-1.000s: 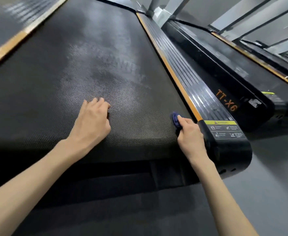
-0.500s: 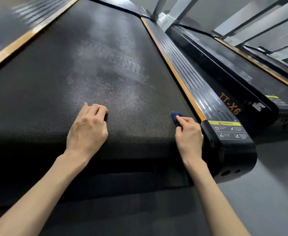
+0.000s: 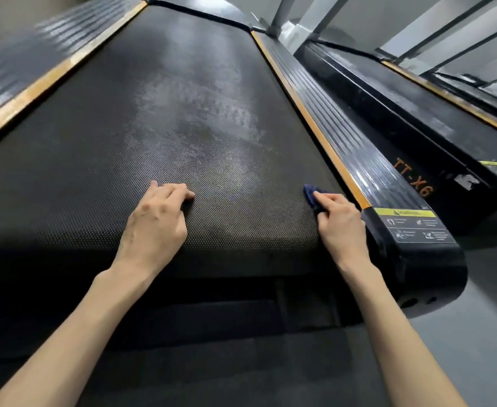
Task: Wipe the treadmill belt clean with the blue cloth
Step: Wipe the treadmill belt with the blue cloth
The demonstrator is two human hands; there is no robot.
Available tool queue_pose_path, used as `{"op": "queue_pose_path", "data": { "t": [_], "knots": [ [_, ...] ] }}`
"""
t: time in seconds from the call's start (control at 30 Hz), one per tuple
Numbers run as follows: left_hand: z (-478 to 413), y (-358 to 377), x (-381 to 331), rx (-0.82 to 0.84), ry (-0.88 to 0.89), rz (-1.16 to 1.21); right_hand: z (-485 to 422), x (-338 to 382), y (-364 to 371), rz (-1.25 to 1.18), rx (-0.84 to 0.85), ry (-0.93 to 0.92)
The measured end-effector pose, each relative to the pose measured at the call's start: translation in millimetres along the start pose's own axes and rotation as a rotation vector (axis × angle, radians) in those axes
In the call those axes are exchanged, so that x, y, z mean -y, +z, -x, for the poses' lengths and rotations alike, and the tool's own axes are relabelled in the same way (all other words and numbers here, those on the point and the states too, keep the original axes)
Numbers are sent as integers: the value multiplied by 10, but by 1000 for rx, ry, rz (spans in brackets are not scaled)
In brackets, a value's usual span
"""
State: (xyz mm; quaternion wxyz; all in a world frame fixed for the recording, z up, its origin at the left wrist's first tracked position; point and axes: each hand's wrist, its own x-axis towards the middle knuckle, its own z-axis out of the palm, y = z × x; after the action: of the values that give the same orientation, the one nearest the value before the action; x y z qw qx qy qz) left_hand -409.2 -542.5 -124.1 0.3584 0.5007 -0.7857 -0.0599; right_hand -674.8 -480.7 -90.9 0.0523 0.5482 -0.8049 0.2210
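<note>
At the belt's near end, the left hand (image 3: 153, 227) rests palm-down, fingers curled, holding nothing, while the right hand (image 3: 339, 227) grips the bunched blue cloth (image 3: 311, 196) beside the orange-edged side rail (image 3: 341, 136). Dimpled black treadmill belt (image 3: 182, 113) runs lengthwise away, with pale smears farther up.

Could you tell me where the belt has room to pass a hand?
Free: the treadmill belt between left hand and right hand, and all beyond. Crowded: the right edge, where the right hand grips the blue cloth by the orange strip.
</note>
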Motion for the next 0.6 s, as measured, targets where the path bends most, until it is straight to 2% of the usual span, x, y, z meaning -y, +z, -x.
{"op": "queue_pose_path", "data": {
  "t": [0.1,0.17,0.27,0.33,0.4,0.53,0.6],
  "knots": [
    [-16,0,-20,-19,-62,47,52,257,62,-18,-24,4],
    [-43,-1,-68,-46,-104,64,203,635,218,-112,-54,-164],
    [-67,-26,-139,-55,-138,66,444,1213,395,-278,-9,-429],
    [-68,-60,-158,-48,-154,69,462,1319,406,-348,21,-512],
    [-50,-87,-154,-28,-142,59,376,1133,348,-351,52,-448],
    [-44,-103,-110,-3,-152,78,137,417,169,-120,-35,-26],
    [-62,-125,-105,-14,-206,102,111,394,144,-68,-73,65]
  ]
}}
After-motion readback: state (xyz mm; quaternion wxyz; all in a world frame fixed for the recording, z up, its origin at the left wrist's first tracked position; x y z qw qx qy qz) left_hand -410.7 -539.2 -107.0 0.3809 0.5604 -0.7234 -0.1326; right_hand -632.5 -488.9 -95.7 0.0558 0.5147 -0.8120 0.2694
